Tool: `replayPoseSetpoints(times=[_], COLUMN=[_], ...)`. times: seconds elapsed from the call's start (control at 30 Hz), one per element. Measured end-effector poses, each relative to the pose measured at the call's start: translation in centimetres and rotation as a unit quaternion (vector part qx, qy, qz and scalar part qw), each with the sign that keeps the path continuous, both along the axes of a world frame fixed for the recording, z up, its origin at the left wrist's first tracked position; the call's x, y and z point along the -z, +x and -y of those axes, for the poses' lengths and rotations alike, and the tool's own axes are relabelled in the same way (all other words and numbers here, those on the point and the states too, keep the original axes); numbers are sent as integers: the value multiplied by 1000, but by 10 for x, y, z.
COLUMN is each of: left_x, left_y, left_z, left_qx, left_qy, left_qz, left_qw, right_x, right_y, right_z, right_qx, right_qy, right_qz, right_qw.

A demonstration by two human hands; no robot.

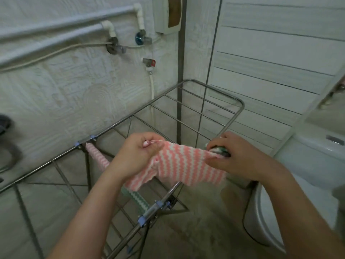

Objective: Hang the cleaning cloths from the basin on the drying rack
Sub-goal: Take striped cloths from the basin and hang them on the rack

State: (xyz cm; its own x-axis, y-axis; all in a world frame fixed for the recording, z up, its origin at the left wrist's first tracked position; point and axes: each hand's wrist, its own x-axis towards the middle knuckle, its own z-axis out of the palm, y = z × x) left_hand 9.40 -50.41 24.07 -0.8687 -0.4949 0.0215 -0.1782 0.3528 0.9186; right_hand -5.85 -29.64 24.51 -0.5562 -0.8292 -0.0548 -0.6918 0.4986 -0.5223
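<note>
Forearms extended, left hand (138, 152) and right hand (237, 157) pinch a pink-striped, ribbed cloth (186, 165) taut between them.

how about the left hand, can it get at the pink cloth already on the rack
Likely yes: the hung cloth lies just beside the left hand, nothing between. But its fingers pinch the held cloth and must let go first.

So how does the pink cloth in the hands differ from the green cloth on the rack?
The pink cloth is striped pink and white, the green cloth green and white. The pink cloth is stretched between the left hand and right hand; the green cloth hangs on the rack. Both have wavy stripes.
</note>
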Motion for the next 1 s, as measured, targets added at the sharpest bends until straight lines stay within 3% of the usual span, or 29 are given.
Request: replayPoseSetpoints(times=[0.13, 0.27, 0.33, 0.47, 0.63, 0.73, 0.9, 1.0], left_x=[-6, -15, -20, -26, -26, -24, -10, 0], left_y=[-16, -37, -46, -57, -59, -55, -60, -69], left_z=[13, 20, 18, 17, 37, 51, 71, 93], left_qx=[-8, -50, -45, 20, 6, -34, -76, -108], left_qy=[-30, -12, -14, -7, -9, -50, -102, -127], left_qz=[-1, -44, -40, 7, 14, 28, 17, 20], left_qw=[1000, 998, 998, 1000, 1000, 998, 992, 986], right_x=[3, 21, 24, 14, 17, 29, 40, 41], right_y=[-41, -76, -79, -63, -52, -66, -91, -104], right_z=[7, 12, 25, 76, 128, 138, 155, 170], right_qx=[67, 174, 111, -118, -191, -162, -90, -19], right_qy=[-113, -245, -236, -149, -98, -46, 37, 13], right_qz=[121, 291, 305, 333, 311, 250, 27, 10], right_qw=[984, 909, 916, 923, 926, 953, 995, 1000])
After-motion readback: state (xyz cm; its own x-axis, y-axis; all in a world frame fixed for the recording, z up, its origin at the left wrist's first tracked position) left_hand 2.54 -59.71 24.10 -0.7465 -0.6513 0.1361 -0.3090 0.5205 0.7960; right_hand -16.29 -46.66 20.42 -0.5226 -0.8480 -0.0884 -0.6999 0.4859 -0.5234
